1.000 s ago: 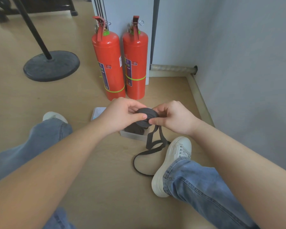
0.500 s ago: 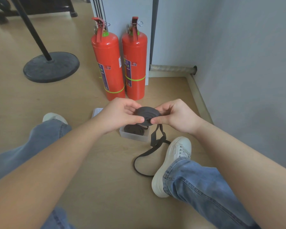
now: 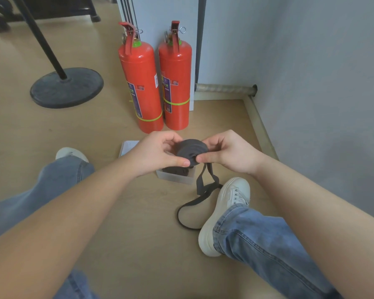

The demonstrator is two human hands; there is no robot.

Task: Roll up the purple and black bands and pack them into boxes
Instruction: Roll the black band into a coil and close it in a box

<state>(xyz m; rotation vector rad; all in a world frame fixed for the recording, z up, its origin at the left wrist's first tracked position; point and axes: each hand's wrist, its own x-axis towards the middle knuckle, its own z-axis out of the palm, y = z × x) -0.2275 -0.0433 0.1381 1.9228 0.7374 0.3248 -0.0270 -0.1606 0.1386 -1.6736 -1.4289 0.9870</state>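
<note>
A black band point(image 3: 190, 151) is wound into a thick coil held in the air between both hands. My left hand point(image 3: 158, 155) pinches its left side and my right hand point(image 3: 227, 153) pinches its right side. The unrolled tail point(image 3: 200, 197) of the band hangs from the coil and loops on the floor beside my right shoe. Below the coil a clear plastic box point(image 3: 177, 178) rests on the floor with another dark rolled band inside, partly hidden by my hands. No purple band is visible.
Two red fire extinguishers point(image 3: 156, 83) stand just beyond the box against a white unit. A flat white lid or box point(image 3: 129, 146) lies left of my left hand. A round black stand base point(image 3: 66, 87) is far left. The grey wall point(image 3: 311, 83) rises on the right.
The coil has been turned a little between my fingers and has grown slightly. More tail is wound in, so the loop on the floor has shortened.
</note>
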